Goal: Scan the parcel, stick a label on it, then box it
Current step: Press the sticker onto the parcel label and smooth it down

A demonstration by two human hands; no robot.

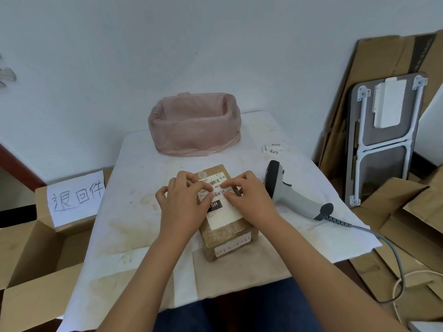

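Parcel (226,226) sits dead center on the table (134,164), both hands on top of it. Left hand (184,207) has fingers curled, tips pressing the small handwritten label (219,194) onto the shipping sheet. Right hand (249,200) does the same from 3 o'clock, fingertips pinched down on the label's edge. Scanner (292,192) lies at 3 o'clock, untouched. Open box (36,255) at 9 o'clock.
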